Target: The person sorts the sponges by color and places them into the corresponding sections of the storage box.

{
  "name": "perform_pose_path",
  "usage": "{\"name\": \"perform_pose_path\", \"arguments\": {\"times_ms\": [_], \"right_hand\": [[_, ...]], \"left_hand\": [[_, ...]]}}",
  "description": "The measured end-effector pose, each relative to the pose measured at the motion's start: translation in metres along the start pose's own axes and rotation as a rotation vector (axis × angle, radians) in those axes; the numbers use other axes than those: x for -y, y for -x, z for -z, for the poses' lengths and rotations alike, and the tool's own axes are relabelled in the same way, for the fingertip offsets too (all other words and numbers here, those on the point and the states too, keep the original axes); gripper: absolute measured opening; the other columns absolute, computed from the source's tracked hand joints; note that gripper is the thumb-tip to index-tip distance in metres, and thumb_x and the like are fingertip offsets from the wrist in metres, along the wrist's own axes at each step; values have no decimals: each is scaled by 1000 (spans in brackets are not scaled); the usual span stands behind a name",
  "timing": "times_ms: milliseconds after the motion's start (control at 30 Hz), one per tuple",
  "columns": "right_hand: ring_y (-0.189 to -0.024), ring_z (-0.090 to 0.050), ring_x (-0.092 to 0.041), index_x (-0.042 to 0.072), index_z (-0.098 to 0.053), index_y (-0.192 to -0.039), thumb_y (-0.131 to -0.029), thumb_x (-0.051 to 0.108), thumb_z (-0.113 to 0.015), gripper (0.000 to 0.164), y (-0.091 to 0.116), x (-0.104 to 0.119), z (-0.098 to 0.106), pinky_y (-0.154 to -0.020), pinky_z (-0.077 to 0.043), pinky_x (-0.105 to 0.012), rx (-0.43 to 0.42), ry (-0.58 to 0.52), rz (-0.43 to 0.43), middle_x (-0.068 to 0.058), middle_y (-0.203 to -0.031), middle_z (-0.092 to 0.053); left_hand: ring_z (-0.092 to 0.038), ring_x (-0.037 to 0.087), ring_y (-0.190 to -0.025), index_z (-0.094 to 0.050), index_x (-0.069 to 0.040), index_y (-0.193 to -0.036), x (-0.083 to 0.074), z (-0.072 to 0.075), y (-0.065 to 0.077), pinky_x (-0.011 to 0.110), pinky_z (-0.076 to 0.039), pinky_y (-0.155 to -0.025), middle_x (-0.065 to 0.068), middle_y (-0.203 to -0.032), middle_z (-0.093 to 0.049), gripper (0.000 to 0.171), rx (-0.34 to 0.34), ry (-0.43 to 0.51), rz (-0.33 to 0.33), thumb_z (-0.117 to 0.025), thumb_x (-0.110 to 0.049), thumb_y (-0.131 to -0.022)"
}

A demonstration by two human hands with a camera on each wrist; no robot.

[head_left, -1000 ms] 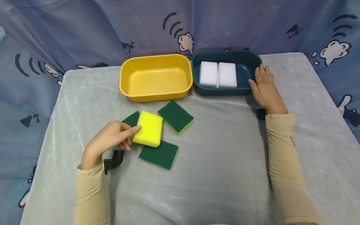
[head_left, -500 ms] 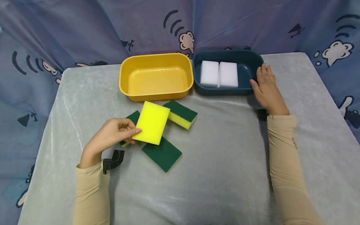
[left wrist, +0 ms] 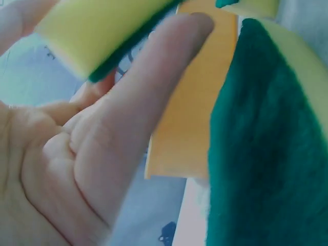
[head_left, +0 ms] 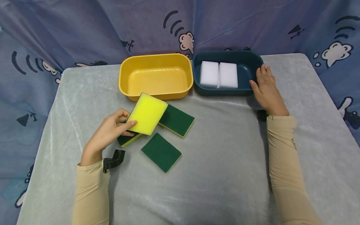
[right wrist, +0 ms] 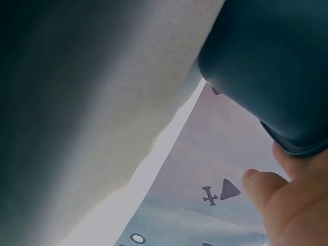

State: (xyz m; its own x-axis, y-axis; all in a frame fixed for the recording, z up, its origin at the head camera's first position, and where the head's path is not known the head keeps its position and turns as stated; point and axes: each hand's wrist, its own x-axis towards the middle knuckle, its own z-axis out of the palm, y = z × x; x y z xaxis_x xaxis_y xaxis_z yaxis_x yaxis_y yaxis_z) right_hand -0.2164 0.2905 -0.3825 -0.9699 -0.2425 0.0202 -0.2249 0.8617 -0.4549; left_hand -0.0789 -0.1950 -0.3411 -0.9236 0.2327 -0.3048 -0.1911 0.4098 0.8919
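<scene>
My left hand [head_left: 108, 132] pinches a yellow scouring sponge [head_left: 148, 114] at its lower left corner, thumb on the yellow face. It is tilted above the table, just in front of the yellow tub [head_left: 157, 79]. From the left wrist view, the held sponge [left wrist: 87, 38] shows a green scouring layer beneath. Partly under that hand lies another sponge [head_left: 123, 140]; two more, a right-hand sponge [head_left: 178, 120] and a front sponge [head_left: 161, 152], lie green side up. My right hand [head_left: 267, 92] rests against the right end of the dark blue tub [head_left: 245, 75].
Two white foam blocks [head_left: 218, 75] stand side by side in the left part of the blue tub. Both tubs sit next to each other at the back of the cloth-covered table [head_left: 219, 162]. A patterned curtain [head_left: 230, 25] hangs behind them.
My left hand has picked up the top sponge from the pile and moved it up toward the yellow tub. The sponges beneath have shifted slightly. The right hand stays at the blue tub.
</scene>
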Motion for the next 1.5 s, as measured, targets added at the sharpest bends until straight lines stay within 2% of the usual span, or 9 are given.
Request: {"name": "perform_pose_path", "arguments": {"times_ms": [167,267,400,633,800,1000,1300,1400,1500], "right_hand": [[-142,14,-25,-8,-8,-147,-104,35,-26,64,1,-1,0,-112,4,-53,-8,-1,-3,-17,-155,4],[-142,14,-26,-8,-8,-147,-104,35,-26,63,1,-1,1,-112,4,-53,-9,0,0,-17,-155,4],[-142,13,-27,-8,-8,-147,-104,35,-26,63,2,-2,1,-112,5,-53,-10,-5,-1,-18,-155,4],[-142,14,-26,-8,-8,-147,-104,34,-26,62,3,-1,1,-112,5,-52,-6,-2,-6,-17,-155,4],[-142,14,-26,-9,-9,-146,-104,33,-26,62,3,-1,1,-112,4,-51,-9,3,2,-18,-155,4],[-142,14,-25,-9,-9,-146,-104,33,-25,62,3,-1,-1,-112,5,-51,-8,-1,-2,-18,-155,3],[-142,13,-26,-10,-12,-146,-104,32,-26,61,3,0,0,-112,3,-53,-13,12,-15,-17,-155,2],[-142,12,-27,-9,-12,-146,-104,32,-26,60,3,1,0,-113,3,-52,-15,13,-12,-17,-155,2],[-142,12,-26,-9,-12,-146,-104,32,-26,60,2,0,0,-113,3,-51,-14,17,-9,-17,-155,2]], "left_hand": [[-64,12,-90,-37,2,-107,6,-1,-5,34,-56,-75,24,-113,-51,25,-74,209,-54,-52,-15,-97],[-63,10,-90,-37,-2,-106,9,-1,-8,30,-55,-75,20,-113,-50,20,-168,315,-70,-51,-14,-97],[-63,8,-89,-38,-6,-108,10,-1,-11,27,-55,-74,17,-115,-49,23,-302,416,-42,-53,-19,-97],[-65,11,-86,-42,-2,-121,9,-2,-13,26,-55,-74,18,-121,-52,38,-441,463,12,-55,-27,-96],[-66,9,-83,-37,2,-127,9,0,-13,24,-55,-72,18,-121,-52,45,-507,482,23,-57,-23,-95],[-66,8,-78,-40,0,-124,1,4,-19,21,-55,-67,20,-119,-54,43,-656,416,16,-63,-16,-91],[-55,11,-92,-49,1,-120,-13,11,-43,19,-50,-79,7,-105,-55,45,-753,90,-5,-68,-20,-86],[-55,14,-96,-53,3,-116,-13,10,-53,22,-47,-86,8,-106,-56,43,-790,-21,-69,-71,-19,-84],[-56,22,-101,-56,6,-112,-11,8,-62,25,-44,-92,15,-109,-57,39,-819,-137,-184,-73,-14,-82]]}}
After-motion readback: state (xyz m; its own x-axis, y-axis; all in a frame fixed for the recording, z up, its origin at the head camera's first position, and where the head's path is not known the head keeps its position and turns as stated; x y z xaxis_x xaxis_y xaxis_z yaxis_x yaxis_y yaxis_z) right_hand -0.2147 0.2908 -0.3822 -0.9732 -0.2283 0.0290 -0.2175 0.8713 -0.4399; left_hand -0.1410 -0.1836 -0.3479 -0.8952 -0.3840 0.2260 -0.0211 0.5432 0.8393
